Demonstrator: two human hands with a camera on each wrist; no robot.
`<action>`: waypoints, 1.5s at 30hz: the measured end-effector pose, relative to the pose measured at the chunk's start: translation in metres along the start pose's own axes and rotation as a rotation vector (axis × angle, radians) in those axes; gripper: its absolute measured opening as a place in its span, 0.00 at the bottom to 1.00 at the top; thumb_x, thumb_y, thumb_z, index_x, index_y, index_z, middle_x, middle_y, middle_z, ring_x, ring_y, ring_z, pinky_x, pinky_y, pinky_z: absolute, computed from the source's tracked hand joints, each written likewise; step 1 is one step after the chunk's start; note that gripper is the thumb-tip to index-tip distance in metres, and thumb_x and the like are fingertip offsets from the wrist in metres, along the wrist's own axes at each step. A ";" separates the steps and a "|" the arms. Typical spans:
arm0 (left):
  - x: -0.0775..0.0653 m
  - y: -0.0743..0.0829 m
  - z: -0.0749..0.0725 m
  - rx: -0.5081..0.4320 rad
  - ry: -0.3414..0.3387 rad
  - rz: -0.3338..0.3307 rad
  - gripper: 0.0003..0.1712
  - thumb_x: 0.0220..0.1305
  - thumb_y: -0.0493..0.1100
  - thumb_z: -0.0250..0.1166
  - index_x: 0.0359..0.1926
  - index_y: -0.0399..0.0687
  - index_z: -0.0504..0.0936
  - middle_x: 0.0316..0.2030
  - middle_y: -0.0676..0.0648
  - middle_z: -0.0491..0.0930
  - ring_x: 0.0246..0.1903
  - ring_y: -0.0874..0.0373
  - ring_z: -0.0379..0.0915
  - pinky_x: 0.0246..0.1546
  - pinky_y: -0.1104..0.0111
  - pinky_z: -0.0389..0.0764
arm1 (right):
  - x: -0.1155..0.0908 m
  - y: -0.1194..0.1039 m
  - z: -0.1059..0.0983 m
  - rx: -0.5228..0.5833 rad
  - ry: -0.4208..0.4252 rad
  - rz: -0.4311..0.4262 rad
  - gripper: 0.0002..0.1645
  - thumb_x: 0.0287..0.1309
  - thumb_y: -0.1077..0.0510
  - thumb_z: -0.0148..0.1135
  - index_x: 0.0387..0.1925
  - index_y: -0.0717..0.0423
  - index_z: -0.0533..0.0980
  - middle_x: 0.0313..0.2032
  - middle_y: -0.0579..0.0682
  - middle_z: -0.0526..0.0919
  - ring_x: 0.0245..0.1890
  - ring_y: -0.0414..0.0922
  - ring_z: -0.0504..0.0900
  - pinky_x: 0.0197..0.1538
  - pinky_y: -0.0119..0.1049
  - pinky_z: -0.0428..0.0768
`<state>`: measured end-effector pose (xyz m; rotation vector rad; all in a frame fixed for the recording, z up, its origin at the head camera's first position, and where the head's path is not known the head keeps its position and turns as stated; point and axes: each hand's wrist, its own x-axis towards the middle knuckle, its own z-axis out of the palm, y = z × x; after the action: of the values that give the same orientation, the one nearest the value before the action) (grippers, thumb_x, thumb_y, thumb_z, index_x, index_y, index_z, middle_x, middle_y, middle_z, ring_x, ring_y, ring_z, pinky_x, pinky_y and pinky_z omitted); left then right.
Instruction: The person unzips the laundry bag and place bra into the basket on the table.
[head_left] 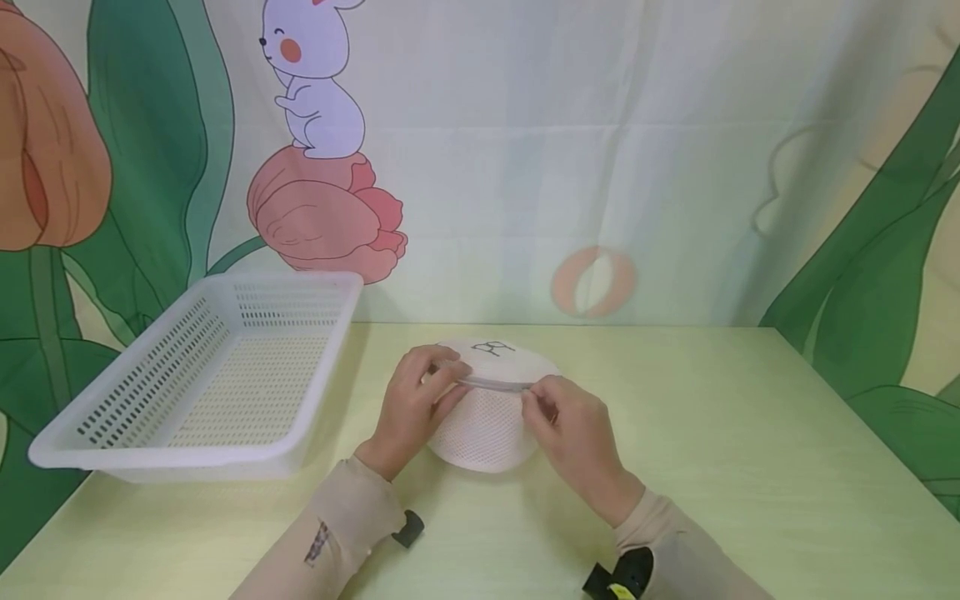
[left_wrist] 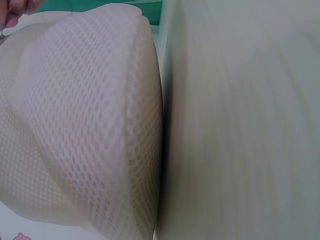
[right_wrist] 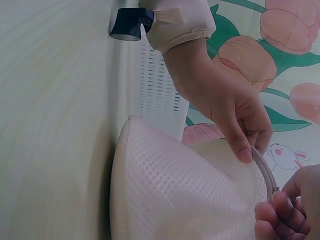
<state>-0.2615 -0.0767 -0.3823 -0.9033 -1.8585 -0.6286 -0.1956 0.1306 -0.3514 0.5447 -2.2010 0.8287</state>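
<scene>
A white mesh laundry bag (head_left: 483,429), round with a flat top panel and a grey zipper (head_left: 495,384) along its upper rim, stands on the table. Dark line art marks its top. My left hand (head_left: 420,400) pinches the rim at the zipper's left side, thumb in front and fingers over the top. On the other side my right hand (head_left: 581,433) grips the zipper at the rim, its fingertips close together. In the right wrist view, a small metal piece shows at the right fingertips. Mesh side wall (left_wrist: 85,100) fills much of the left wrist view.
To the left stands a white plastic basket (head_left: 311,417) with slotted walls. The pale wooden table (head_left: 750,450) reaches back to a printed curtain (head_left: 487,192) with tulips and a rabbit. Each wrist wears a dark camera strap.
</scene>
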 end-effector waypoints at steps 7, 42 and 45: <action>-0.001 -0.003 -0.001 -0.012 0.009 -0.005 0.09 0.58 0.43 0.68 0.38 0.46 0.80 0.41 0.42 0.78 0.43 0.48 0.75 0.42 0.60 0.78 | 0.000 0.001 0.000 -0.009 -0.006 0.008 0.08 0.53 0.66 0.62 0.21 0.57 0.74 0.17 0.46 0.75 0.19 0.34 0.69 0.23 0.23 0.70; -0.003 -0.006 -0.002 -0.033 0.005 -0.030 0.11 0.65 0.48 0.61 0.38 0.45 0.80 0.42 0.42 0.78 0.42 0.50 0.74 0.41 0.62 0.78 | 0.000 0.004 0.001 -0.022 -0.002 0.018 0.09 0.53 0.65 0.62 0.21 0.57 0.73 0.17 0.45 0.74 0.18 0.34 0.68 0.22 0.24 0.69; -0.003 -0.007 -0.001 -0.033 0.008 -0.030 0.11 0.66 0.49 0.61 0.38 0.45 0.80 0.41 0.42 0.78 0.42 0.50 0.74 0.41 0.61 0.78 | 0.000 0.004 0.000 -0.024 -0.001 0.017 0.09 0.53 0.65 0.62 0.20 0.57 0.73 0.16 0.45 0.74 0.18 0.34 0.68 0.22 0.23 0.69</action>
<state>-0.2652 -0.0826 -0.3844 -0.8948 -1.8625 -0.6823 -0.1980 0.1333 -0.3532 0.5155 -2.2161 0.8096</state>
